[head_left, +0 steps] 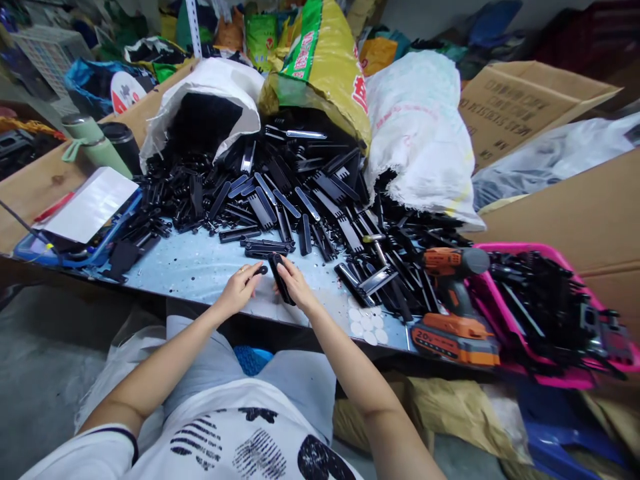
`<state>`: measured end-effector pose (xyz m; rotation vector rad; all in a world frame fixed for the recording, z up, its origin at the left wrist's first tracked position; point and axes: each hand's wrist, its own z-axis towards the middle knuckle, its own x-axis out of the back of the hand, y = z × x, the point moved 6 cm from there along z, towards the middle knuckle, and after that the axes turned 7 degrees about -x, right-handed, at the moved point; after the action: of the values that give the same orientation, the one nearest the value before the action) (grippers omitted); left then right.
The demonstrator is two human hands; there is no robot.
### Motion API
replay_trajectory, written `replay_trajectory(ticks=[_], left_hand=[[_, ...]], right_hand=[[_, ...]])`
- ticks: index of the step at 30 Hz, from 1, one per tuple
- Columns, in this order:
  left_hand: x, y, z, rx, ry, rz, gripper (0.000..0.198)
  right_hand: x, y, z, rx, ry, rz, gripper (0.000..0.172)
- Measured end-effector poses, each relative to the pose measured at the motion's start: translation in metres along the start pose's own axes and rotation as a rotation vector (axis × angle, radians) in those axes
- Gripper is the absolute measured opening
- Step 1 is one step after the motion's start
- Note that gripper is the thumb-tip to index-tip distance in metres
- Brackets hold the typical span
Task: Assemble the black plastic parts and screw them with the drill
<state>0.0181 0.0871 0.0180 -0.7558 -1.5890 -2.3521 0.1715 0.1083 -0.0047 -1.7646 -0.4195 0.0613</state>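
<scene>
Both hands up at the front edge of the counter [197, 260], close tog. but apart: L hand [240, 288] pinched nearly closed, thumb & fingertips on a small round piece [263, 270]; R hand [296, 283] curled round a black bar [281, 280], gripping it at a tilt, upper end just beside that piece. Bar's held over the counter near its edge, w/ more flat bars [267, 248] lying just beyond. Farther back, a big heap of black parts [263, 208] in front of a white sack [220, 80], a yellow sack [330, 60] & a second white sack [415, 120]. Over R, an orange drill [454, 300], white discs [367, 323] to its L, then a pink basket [565, 381] full of dark pcs. Far L: blue tray [103, 253] w/ a white sheet [90, 203] on top, green bottle [97, 147] behind.
</scene>
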Motion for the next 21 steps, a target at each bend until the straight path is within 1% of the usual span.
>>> replay_trajectory(ticks=[2,4,6,9,12,14,16,18,19,21], left_hand=[[-0.003,0.011,0.006,0.016,0.055,-0.087,0.041],[-0.002,0.022,0.009,-0.016,0.115,-0.073,0.038],[0.000,0.031,0.010,-0.058,0.129,-0.020,0.035],[0.001,0.040,0.009,-0.089,0.106,0.053,0.034],[-0.001,0.049,0.006,-0.126,0.126,0.102,0.035],[-0.004,0.055,0.006,-0.157,0.173,0.112,0.035],[-0.005,0.061,0.006,-0.189,0.245,0.101,0.034],[-0.002,0.064,0.007,-0.216,0.336,0.080,0.034],[-0.001,0.064,0.008,-0.232,0.360,0.068,0.034],[-0.001,0.062,0.010,-0.269,0.338,0.048,0.032]], right_hand=[[-0.005,-0.004,-0.003,-0.035,-0.066,0.177,0.062],[-0.003,-0.010,-0.008,0.014,-0.094,0.216,0.063],[0.004,-0.015,-0.013,0.085,-0.114,0.150,0.062],[0.016,-0.019,-0.020,0.156,-0.132,-0.027,0.059],[0.025,-0.024,-0.027,0.217,-0.079,-0.160,0.057],[0.024,-0.026,-0.031,0.264,-0.024,-0.204,0.056],[0.019,-0.026,-0.034,0.296,0.024,-0.200,0.055],[0.012,-0.023,-0.036,0.307,0.073,-0.153,0.055],[0.009,-0.021,-0.037,0.308,0.096,-0.130,0.055],[0.003,-0.018,-0.039,0.318,0.124,-0.121,0.055]])
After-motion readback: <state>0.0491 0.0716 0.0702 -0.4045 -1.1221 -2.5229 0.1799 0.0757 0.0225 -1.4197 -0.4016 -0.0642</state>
